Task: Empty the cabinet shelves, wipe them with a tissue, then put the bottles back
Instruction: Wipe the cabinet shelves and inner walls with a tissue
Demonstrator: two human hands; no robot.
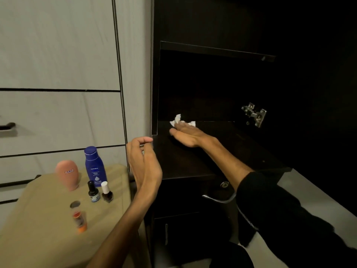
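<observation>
My right hand [186,135] lies flat on the dark cabinet shelf [193,161], fingers straight, pressing a crumpled white tissue [178,120] near the shelf's back left. My left hand [144,161] hovers at the shelf's front left corner with loosely curled fingers and holds nothing. No bottles stand on the visible shelf. On the beige table [38,219] to the left stand a blue Nivea bottle [95,166], a pink bottle [67,175], a small black-capped bottle [93,192], a white-capped nail polish bottle [106,192] and an orange-and-clear bottle [78,217].
The open cabinet door [313,93] stands at the right with a metal hinge [254,114]. Pale drawer fronts [58,113] fill the left background. Below the shelf is a dark door with a metal handle [218,199].
</observation>
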